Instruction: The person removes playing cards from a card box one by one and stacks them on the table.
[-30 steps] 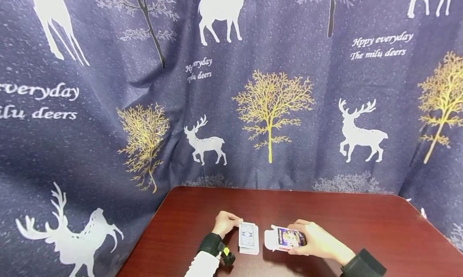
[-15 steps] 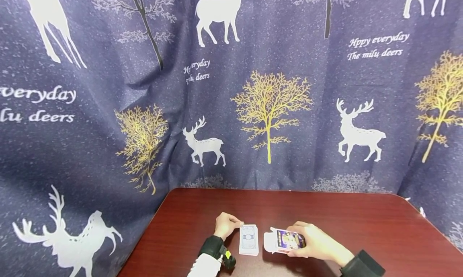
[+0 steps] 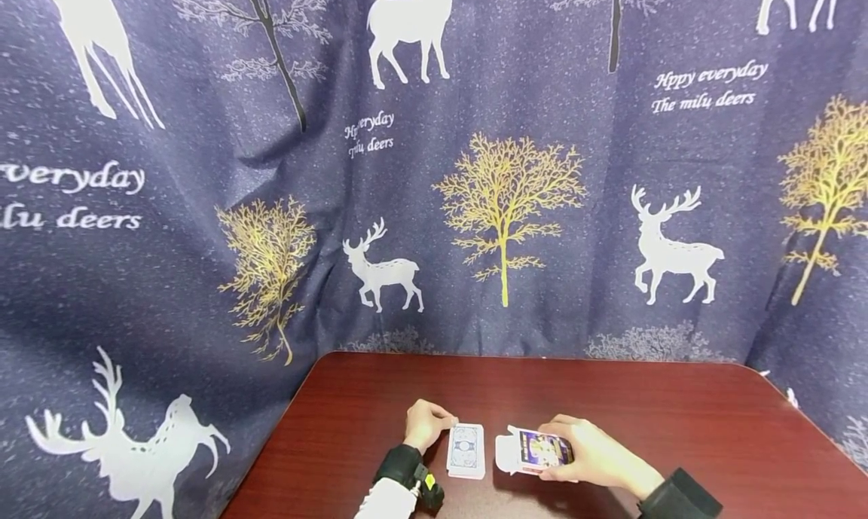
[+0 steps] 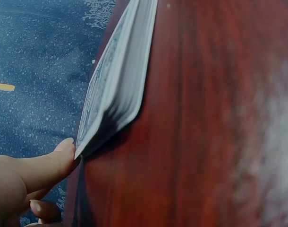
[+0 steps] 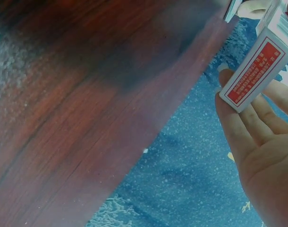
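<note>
Card-handling seems in hand, steadiness wanted next: left fingers pinch a blue-backed paper deck; right fingers grasp a purple-white cardboard box.

The camera on the person's head looks forward and down, taking in the dark-blue cloth printed with deer and trees, the reddish-brown wooden table and, lower and farther off than in the wrist views, the bare left hand and bare right hand. The left wrist camera sits close, looking past its thumb, nearly edge-on to the white-bordered rectangular stack of playing cards. The right wrist camera, also close, faces the red-panelled side of the white paper box in its fingers. All three share the stack's corner beside the left fingertips.
</note>
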A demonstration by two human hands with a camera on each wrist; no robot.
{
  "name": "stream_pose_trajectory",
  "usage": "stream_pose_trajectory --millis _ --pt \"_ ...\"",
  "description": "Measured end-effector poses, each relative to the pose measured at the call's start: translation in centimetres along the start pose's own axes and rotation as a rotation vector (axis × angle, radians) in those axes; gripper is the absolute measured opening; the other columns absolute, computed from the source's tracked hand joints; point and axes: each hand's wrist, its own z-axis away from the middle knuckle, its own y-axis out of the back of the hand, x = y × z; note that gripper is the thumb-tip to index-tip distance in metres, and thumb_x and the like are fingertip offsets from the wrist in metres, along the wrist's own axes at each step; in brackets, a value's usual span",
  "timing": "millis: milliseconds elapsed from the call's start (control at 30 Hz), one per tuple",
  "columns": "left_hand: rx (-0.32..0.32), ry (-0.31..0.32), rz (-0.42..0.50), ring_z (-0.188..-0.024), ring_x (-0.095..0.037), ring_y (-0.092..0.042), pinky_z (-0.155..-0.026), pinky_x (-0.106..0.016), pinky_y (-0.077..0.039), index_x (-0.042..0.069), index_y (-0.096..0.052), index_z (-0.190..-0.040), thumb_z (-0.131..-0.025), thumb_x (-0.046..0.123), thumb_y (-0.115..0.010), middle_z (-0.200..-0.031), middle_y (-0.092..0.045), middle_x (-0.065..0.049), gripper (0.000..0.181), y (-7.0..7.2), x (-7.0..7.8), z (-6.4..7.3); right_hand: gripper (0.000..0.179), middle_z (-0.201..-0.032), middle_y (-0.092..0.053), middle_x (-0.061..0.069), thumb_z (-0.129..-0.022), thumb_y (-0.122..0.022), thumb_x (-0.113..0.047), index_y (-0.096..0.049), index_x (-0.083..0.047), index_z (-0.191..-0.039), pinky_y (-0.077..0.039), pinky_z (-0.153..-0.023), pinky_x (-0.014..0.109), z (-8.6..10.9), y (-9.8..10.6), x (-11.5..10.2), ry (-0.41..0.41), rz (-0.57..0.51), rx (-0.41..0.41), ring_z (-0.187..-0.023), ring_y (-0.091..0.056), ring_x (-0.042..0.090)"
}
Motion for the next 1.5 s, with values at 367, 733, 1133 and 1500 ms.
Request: stream_pose_trajectory --millis 367,733,1133,1500 --pt "0.016 0.011 -0.008 -0.071 -0.018 -0.063 -0.066 -0.035 -0.049 0.013 -0.078 -0.068 -0.068 0.019 -0.084 -0.068 -0.071 0.0 0.009 0.1 0.3 0.4 0.049 -0.095 -0.061 -0.012 -0.074 -0.078 -0.05 -0.069 -0.016 -0.107 -0.045 -0.067 0.018 0.0 -0.1 -0.2 -0.001 0.016 -0.017 -0.082 -0.051 -0.004" --pt "0.04 -0.069 0.018 -0.073 -0.018 -0.065 -0.067 -0.033 -0.05 0.014 -0.077 -0.069 -0.07 0.017 -0.082 -0.07 -0.072 0.001 0.005 0.4 0.7 0.4 0.05 -0.096 -0.061 -0.01 -0.074 -0.078 -0.051 -0.068 -0.015 -0.108 -0.045 -0.067 0.018 -0.1 -0.3 0.0 0.012 0.028 -0.013 -0.083 -0.051 -0.004" --pt "-0.359 -0.23 0.201 -0.052 0.0 -0.042 -0.051 -0.018 -0.034 0.008 -0.076 -0.073 -0.072 0.015 -0.075 -0.059 -0.057 0.012 0.007 1.2 7.2 4.4 0.048 -0.097 -0.061 -0.012 -0.075 -0.077 -0.05 -0.068 -0.017 -0.109 -0.045 -0.066 0.018 -0.3 -0.5 -0.3 0.042 0.011 -0.003 -0.083 -0.052 -0.004" --pt "-0.334 -0.217 0.21 -0.041 0.004 -0.026 -0.042 -0.017 -0.021 0.002 -0.064 -0.058 -0.068 0.007 -0.065 -0.046 -0.034 0.017 0.012 -0.8 8.2 7.0 0.051 -0.101 -0.062 -0.01 -0.076 -0.075 -0.053 -0.067 -0.017 -0.111 -0.046 -0.067 0.018 -0.6 0.1 -1.0 0.017 0.016 -0.028 -0.085 -0.053 -0.004"
